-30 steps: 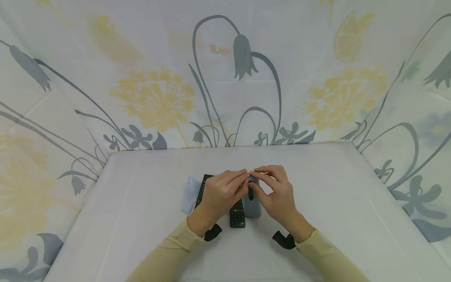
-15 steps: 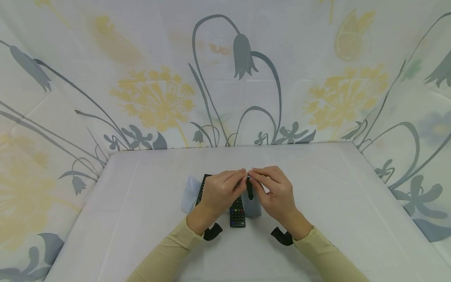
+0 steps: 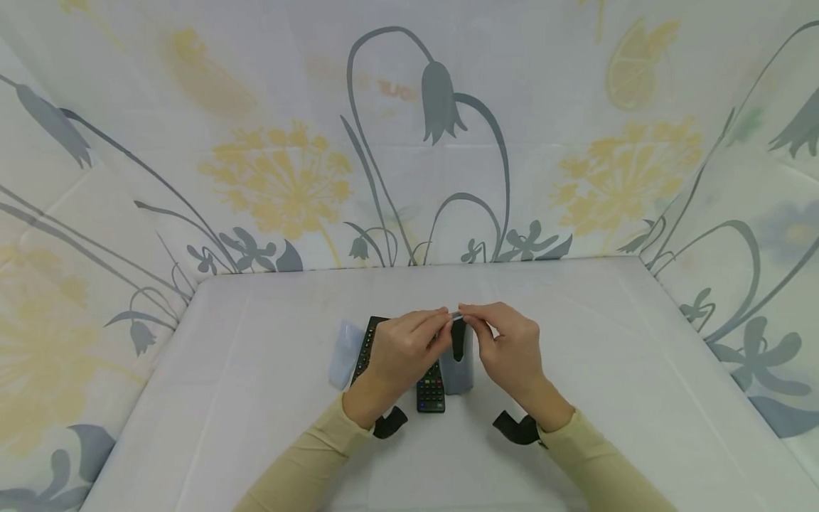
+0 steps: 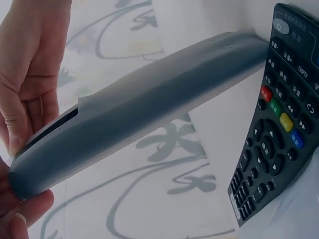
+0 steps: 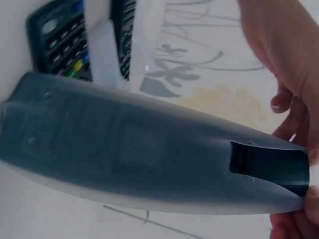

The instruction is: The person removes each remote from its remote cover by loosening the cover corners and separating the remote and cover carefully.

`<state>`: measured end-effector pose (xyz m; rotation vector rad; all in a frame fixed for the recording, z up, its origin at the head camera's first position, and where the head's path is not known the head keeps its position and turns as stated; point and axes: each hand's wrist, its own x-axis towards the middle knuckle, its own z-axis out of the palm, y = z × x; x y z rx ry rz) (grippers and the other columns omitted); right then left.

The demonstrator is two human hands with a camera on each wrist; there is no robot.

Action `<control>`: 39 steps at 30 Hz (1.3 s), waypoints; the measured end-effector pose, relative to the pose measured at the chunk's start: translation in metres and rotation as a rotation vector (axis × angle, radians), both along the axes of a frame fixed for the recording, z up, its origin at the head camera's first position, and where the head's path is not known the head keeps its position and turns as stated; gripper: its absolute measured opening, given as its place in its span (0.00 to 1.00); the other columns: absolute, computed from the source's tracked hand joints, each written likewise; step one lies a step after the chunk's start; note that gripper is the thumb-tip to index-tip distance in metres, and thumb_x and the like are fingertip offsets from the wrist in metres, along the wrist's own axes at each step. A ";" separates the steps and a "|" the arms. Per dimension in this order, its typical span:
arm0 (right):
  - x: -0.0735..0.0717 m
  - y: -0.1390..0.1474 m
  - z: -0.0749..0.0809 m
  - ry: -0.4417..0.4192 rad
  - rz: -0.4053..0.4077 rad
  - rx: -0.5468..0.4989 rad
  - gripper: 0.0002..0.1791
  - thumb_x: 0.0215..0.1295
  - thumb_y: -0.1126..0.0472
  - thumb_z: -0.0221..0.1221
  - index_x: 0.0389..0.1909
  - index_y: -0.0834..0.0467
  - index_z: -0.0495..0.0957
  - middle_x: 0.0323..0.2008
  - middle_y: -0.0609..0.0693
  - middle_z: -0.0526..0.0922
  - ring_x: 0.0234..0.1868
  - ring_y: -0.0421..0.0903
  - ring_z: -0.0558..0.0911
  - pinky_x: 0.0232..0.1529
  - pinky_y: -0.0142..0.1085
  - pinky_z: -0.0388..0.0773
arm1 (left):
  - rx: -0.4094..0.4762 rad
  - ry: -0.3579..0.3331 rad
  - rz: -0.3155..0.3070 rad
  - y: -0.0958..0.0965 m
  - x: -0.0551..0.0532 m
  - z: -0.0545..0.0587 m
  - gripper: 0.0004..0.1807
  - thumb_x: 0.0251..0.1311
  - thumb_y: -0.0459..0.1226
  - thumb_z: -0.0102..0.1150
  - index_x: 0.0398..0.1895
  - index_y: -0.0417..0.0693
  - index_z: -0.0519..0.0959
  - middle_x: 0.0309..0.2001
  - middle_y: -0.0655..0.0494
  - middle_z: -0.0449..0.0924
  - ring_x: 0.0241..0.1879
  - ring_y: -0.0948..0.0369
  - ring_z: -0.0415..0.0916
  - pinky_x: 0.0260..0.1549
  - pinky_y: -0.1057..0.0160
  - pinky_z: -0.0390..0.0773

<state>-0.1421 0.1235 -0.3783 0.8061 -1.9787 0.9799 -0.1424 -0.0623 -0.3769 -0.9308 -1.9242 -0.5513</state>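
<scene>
Both hands hold the far end of a remote control in a translucent grey-blue cover (image 3: 457, 377), raised at an angle above the table. My left hand (image 3: 406, 348) pinches the left corner of that end between thumb and fingers. At the right corner, my right hand (image 3: 512, 348) pinches the cover's edge. A notched opening in the cover bares a black part of the remote (image 5: 274, 164) in the right wrist view. The left wrist view shows the cover from its side, with left fingertips (image 4: 37, 206) under its end.
Two black button remotes lie on the white table (image 3: 269, 398): one (image 3: 431, 395) beside the held remote, another (image 3: 366, 348) partly behind the left hand. A clear plastic sleeve (image 3: 345, 353) lies at the left. Black wrist straps (image 3: 389, 423) show under both wrists.
The right fingertips have shifted slightly right along the cover's end, opening a small gap between the hands. More of the black part shows. The left hand has barely moved.
</scene>
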 end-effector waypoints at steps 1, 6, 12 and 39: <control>-0.001 0.002 0.001 -0.022 0.004 -0.008 0.12 0.52 0.78 0.69 0.37 0.64 0.86 0.35 0.54 0.88 0.32 0.47 0.87 0.32 0.35 0.82 | 0.000 -0.003 -0.001 0.001 0.000 0.000 0.05 0.58 0.31 0.65 0.34 0.38 0.87 0.35 0.49 0.87 0.31 0.60 0.86 0.30 0.70 0.82; -0.004 0.009 0.003 -0.177 0.030 -0.034 0.09 0.54 0.78 0.68 0.35 0.64 0.87 0.33 0.53 0.88 0.30 0.44 0.87 0.34 0.28 0.80 | 0.013 -0.028 0.002 0.003 0.001 0.000 0.05 0.55 0.31 0.67 0.35 0.38 0.87 0.35 0.49 0.87 0.31 0.60 0.86 0.31 0.70 0.82; -0.007 0.017 0.011 -0.420 0.088 -0.045 0.06 0.62 0.73 0.65 0.36 0.61 0.87 0.31 0.50 0.88 0.19 0.37 0.70 0.23 0.28 0.67 | 0.056 -0.060 -0.012 0.005 0.000 -0.001 0.06 0.55 0.30 0.66 0.35 0.38 0.87 0.36 0.50 0.87 0.32 0.60 0.86 0.30 0.70 0.82; -0.007 0.034 0.005 -0.786 0.305 -0.187 0.09 0.71 0.65 0.59 0.45 0.65 0.82 0.40 0.53 0.84 0.41 0.44 0.82 0.46 0.34 0.79 | 0.151 -0.268 -0.071 0.015 0.011 0.003 0.06 0.59 0.31 0.65 0.37 0.41 0.88 0.39 0.52 0.87 0.33 0.62 0.85 0.27 0.73 0.78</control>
